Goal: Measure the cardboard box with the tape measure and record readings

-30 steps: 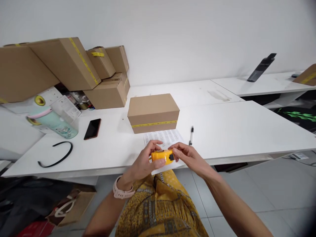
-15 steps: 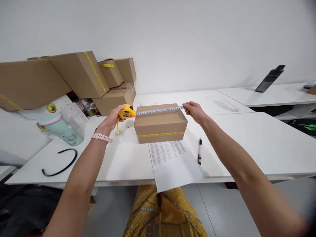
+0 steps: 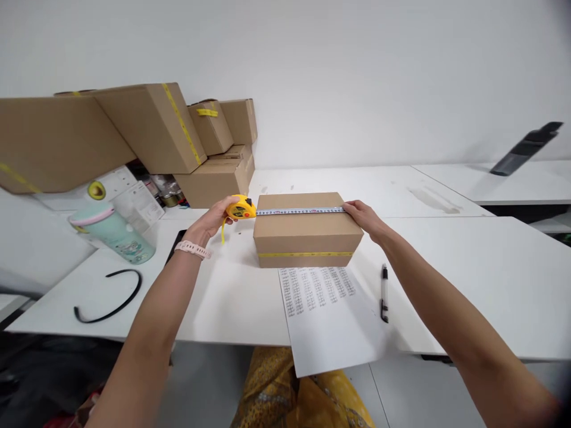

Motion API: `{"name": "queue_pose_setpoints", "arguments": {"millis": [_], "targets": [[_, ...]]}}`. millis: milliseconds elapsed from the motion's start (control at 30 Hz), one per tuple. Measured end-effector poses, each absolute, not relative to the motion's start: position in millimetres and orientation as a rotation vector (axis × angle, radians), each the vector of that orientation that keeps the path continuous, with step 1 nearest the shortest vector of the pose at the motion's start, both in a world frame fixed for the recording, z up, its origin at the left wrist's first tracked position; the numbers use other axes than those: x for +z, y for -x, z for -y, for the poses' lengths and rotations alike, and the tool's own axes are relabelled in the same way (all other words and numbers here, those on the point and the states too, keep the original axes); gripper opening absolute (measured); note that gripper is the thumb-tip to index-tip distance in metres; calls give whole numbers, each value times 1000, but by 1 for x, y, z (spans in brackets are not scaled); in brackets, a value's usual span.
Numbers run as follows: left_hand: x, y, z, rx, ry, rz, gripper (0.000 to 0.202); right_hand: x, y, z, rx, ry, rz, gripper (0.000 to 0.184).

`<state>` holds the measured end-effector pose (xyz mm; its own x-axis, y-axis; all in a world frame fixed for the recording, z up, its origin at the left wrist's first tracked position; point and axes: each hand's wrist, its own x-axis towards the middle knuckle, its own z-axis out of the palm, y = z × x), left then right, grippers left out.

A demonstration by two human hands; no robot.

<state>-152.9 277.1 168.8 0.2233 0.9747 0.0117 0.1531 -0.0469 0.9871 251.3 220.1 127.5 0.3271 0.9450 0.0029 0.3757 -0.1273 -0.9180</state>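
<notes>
A closed cardboard box (image 3: 307,244) with a yellow measuring strip along its front lies on the white table. My left hand (image 3: 217,217) grips the yellow case of a tape measure (image 3: 241,207) beside the box's left end. The blade (image 3: 298,211) stretches across the box top from left to right. At the right end my right hand (image 3: 362,219) is closed on the blade's tip, its fingers at the box's top edge. A yellow strap hangs below the case.
A printed sheet (image 3: 330,345) overhangs the table's front edge, with a pen (image 3: 384,294) right of it. Stacked cardboard boxes (image 3: 151,128), a mint tumbler (image 3: 120,235) and a black headband (image 3: 134,291) are at left. A dark bottle (image 3: 526,148) stands at back right.
My right hand has come down to the box's right edge, and the blade now lies along the top. The view has shifted, so most things appear displaced.
</notes>
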Motion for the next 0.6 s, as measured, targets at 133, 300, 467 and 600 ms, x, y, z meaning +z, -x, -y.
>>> {"name": "queue_pose_setpoints", "arguments": {"millis": [133, 300, 467, 600], "targets": [[169, 159, -276, 964, -1439, -1125, 49, 127, -249, -218, 817, 1685, 1157, 32], [170, 164, -278, 934, -1451, -1132, 49, 130, -250, -217, 845, 1712, 1152, 36], [167, 158, -279, 921, -1481, -1138, 47, 127, -248, -214, 804, 1736, 1179, 43], [178, 156, -277, 911, -1506, -1124, 41, 121, -250, -214, 555, 1756, 1157, 45]]}}
